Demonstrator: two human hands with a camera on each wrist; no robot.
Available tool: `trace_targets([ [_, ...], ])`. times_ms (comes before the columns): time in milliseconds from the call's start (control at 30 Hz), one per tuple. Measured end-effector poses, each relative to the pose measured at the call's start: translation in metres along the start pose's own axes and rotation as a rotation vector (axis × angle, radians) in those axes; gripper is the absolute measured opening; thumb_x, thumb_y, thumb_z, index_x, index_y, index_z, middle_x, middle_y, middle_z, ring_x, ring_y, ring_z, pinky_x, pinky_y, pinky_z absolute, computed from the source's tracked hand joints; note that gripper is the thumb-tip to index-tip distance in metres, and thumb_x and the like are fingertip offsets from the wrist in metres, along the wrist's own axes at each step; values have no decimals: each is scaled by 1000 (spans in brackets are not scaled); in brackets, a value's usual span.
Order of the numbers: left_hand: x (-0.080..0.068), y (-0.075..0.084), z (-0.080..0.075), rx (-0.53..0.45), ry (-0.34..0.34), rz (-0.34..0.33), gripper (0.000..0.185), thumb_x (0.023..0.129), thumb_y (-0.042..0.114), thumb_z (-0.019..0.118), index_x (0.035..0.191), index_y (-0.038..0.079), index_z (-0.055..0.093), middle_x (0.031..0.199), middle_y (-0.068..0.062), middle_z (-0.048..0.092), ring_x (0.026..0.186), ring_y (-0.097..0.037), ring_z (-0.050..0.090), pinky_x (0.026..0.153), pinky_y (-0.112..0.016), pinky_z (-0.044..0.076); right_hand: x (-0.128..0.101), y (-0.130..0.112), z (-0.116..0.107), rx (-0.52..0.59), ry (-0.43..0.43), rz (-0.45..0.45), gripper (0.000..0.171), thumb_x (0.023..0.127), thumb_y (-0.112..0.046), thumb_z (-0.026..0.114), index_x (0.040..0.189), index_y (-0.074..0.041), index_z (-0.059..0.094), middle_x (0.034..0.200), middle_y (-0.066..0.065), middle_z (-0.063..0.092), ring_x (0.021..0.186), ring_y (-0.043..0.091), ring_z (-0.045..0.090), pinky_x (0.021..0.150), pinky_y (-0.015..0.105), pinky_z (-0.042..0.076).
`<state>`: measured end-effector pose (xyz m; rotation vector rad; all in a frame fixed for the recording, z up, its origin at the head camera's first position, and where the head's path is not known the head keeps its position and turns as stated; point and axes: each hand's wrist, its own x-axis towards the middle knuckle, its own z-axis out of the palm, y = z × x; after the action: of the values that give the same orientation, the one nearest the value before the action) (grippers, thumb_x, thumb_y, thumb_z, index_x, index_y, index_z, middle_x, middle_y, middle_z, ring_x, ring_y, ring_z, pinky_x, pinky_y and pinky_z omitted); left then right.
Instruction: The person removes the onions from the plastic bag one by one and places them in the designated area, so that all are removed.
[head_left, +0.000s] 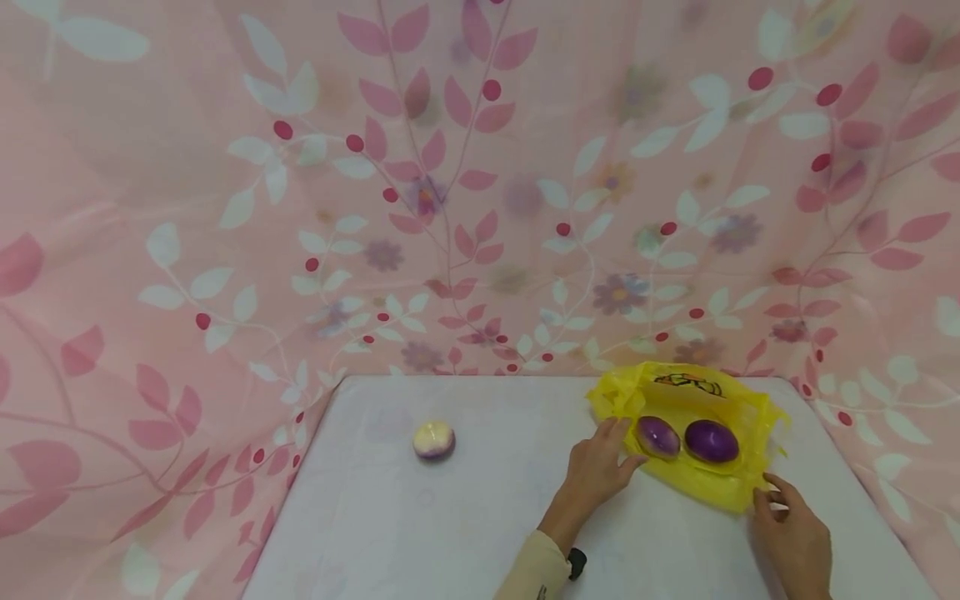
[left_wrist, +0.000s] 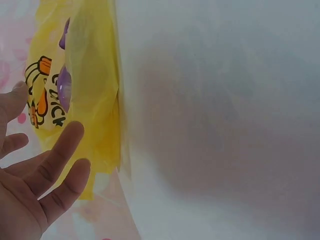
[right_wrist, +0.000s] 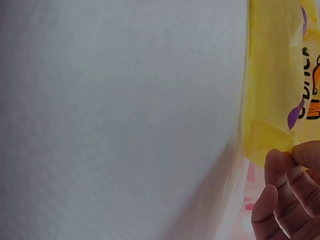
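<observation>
A yellow plastic bag with a printed cartoon lies on the table with its mouth spread. Inside it, two glossy purple ovals, one with a pale patch and one darker, lie side by side. My left hand is at the bag's left edge; in the left wrist view its fingers are spread beside the yellow plastic. At the bag's right front corner, my right hand pinches the edge between thumb and fingers. A third round thing, glossy cream and purple, sits alone to the left.
The table has a white cover. Behind and around it hangs a pink curtain with leaves and flowers. The bag lies near the table's back right edge. A black band is on the left wrist.
</observation>
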<state>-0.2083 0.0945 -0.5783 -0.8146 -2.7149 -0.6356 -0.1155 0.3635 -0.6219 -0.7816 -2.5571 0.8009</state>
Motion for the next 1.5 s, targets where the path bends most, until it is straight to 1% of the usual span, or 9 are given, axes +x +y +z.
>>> trace_targets([
  [133,6,2,4,19,-13,40,60,93,55,60,140,20,51,133,2,58,95,-10,65,73,-23,52,-1,-1,-1,-6,-5,30,38,95,-14,62,130,0,57,102,25,68,71,33,64,49,25,39],
  [300,13,6,8,64,-58,40,59,93,58,56,141,25,48,131,2,58,92,-11,63,69,-24,51,-3,-1,-3,5,17,13,37,94,-14,63,128,0,58,100,25,68,68,32,64,47,23,38],
  [533,24,18,12,60,-80,35,53,92,59,57,135,27,54,108,6,58,76,-5,51,56,-16,39,-2,2,-4,8,39,-24,36,93,-14,65,126,0,60,98,23,69,65,28,63,46,20,36],
  [767,32,24,17,92,-129,32,51,93,60,55,134,29,53,118,5,57,83,-6,52,59,-19,40,-1,3,-3,1,-9,11,38,95,-15,63,129,0,57,100,24,68,68,29,64,48,24,40],
  [867,34,23,19,87,-165,11,52,92,60,56,135,31,50,112,4,55,76,-8,49,57,-20,38,-2,3,-3,5,-5,11,37,95,-15,63,129,-1,58,100,24,68,68,29,64,49,25,40],
  [1000,36,24,23,56,-251,-50,55,91,57,61,139,35,45,106,2,51,69,-11,44,56,-23,37,-3,3,-3,6,-12,10,37,95,-15,63,129,0,58,99,24,68,67,29,63,48,24,39],
  [1167,41,27,30,93,-333,-111,67,88,59,64,146,41,37,116,0,52,73,-13,47,62,-26,42,-4,3,-5,5,8,-22,36,94,-14,64,127,1,58,98,24,68,67,30,63,47,22,39],
  [1300,43,31,33,116,-346,-129,68,88,61,63,147,41,36,115,-1,52,74,-14,48,61,-26,41,-4,1,-6,4,13,-36,36,94,-13,64,126,1,59,97,23,69,67,29,63,47,22,39],
  [1500,43,35,35,86,-315,-128,58,89,60,61,139,35,42,114,-3,59,81,-15,55,65,-27,44,-4,0,-7,7,-29,2,37,95,-14,64,129,1,57,99,24,68,68,28,62,46,23,39],
])
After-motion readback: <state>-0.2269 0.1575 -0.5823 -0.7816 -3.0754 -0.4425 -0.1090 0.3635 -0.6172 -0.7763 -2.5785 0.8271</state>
